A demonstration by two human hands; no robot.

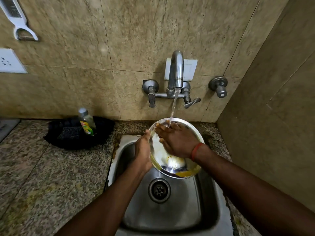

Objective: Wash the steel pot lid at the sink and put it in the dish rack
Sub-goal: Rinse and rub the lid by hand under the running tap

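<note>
A round steel pot lid (172, 165) is tilted up over the steel sink (170, 213), its inner face toward me, with yellow food residue along its lower rim. My left hand (142, 151) grips the lid's left edge. My right hand (175, 141), a red thread on its wrist, lies flat with spread fingers on the lid's inner face. Water runs from the tap (176, 72) onto the lid's upper part and my right fingers. No dish rack is in view.
A dish soap bottle (87, 121) and a dark scrub pad (69, 132) sit in a black tray (104, 132) on the granite counter left of the sink. Tap handles (191, 103) project from the tiled wall. A side wall stands close on the right.
</note>
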